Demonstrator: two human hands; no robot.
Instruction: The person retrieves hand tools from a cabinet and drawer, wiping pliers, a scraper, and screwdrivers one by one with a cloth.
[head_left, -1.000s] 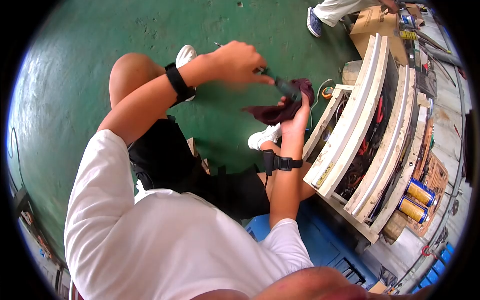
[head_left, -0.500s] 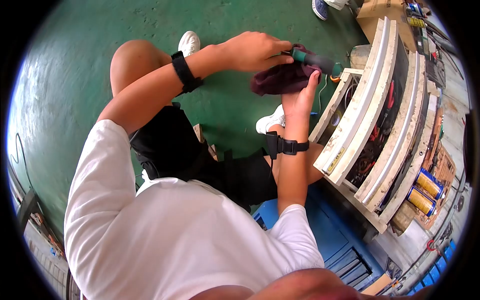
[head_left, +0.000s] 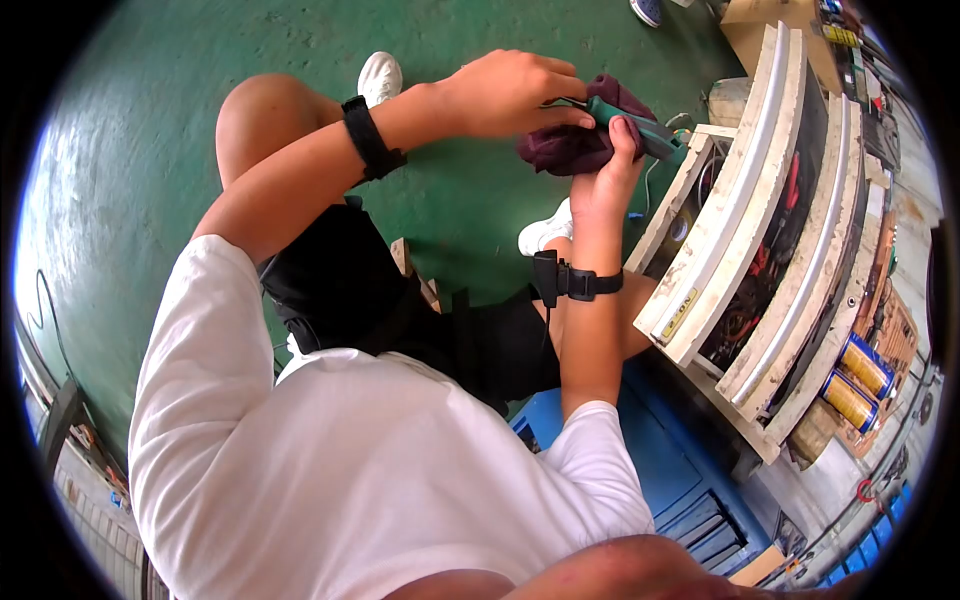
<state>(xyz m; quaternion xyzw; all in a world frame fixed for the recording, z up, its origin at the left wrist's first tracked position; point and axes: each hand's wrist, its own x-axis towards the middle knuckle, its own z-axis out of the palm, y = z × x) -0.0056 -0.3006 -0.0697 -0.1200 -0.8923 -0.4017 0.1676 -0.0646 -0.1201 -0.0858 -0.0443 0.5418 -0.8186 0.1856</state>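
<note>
Green-and-grey slender tool (head_left: 652, 134) is tilting more steeply near open cream drawers (head_left: 690, 270) holding red-handled tools (head_left: 793, 186), left hand (head_left: 515, 93) pinching it, right hand (head_left: 606, 188) clasping maroon cloth (head_left: 562, 150).

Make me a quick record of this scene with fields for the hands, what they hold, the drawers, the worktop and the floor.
left hand: fingers at one end of a green and dark tool
right hand: thumb up, supporting the tool and a maroon cloth
cloth: bunched around part of the tool
tool type: cannot tell
drawers: off-white, worn, tools inside, some with red parts
worktop: two blue and yellow cans
floor: green, scuffed
nearby: cardboard box; another person's shoe
</note>
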